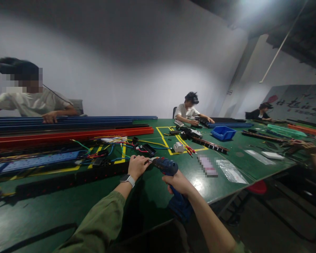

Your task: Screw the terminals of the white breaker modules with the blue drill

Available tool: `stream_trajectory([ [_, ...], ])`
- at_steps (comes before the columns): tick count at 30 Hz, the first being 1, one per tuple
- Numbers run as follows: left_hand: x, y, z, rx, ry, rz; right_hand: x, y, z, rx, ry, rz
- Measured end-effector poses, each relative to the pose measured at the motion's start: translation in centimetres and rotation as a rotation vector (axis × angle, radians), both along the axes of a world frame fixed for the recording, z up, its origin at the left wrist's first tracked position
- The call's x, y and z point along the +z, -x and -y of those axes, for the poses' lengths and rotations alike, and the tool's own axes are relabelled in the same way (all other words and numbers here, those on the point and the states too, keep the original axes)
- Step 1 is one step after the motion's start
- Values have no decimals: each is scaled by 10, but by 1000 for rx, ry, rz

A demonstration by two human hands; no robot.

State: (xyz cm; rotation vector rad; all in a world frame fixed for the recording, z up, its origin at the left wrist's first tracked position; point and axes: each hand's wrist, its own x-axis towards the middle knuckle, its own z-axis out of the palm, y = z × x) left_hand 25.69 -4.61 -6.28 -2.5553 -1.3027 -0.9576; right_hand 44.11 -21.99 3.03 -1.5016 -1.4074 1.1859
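My right hand is closed round the grip of a blue cordless drill, whose nose points left toward my other hand. My left hand, with a watch on its wrist, is closed on the end of a long black power strip that lies along the green table. The drill's tip meets that end beside my left fingers.
Long red and blue rails, coloured wires and a white breaker lie beyond. A blue bin stands far right. Three other people sit at the table, and another person's hand reaches in at the right edge.
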Motion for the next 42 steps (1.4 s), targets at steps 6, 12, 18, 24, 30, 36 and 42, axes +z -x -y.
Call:
stream_trajectory([
  [6, 0, 0, 1, 8, -6, -11, 0, 0, 0, -13, 3, -9],
  [12, -2, 0, -1, 0, -7, 2, 4, 1, 1, -16, 19, -14],
  [18, -3, 0, -1, 8, -10, -10, 2, 1, 0, -21, 8, -6],
  [24, -4, -1, -2, 15, -20, -18, 1, 0, 0, -20, 6, -32],
  [30, -4, 0, -3, 11, -12, -17, 4, 0, 1, -10, 22, -10],
  [36, -3, 0, -2, 6, -16, -13, 7, 1, 2, -5, 20, -23],
  [42, -3, 0, -2, 9, -23, -15, 6, 1, 2, -11, 21, -11],
])
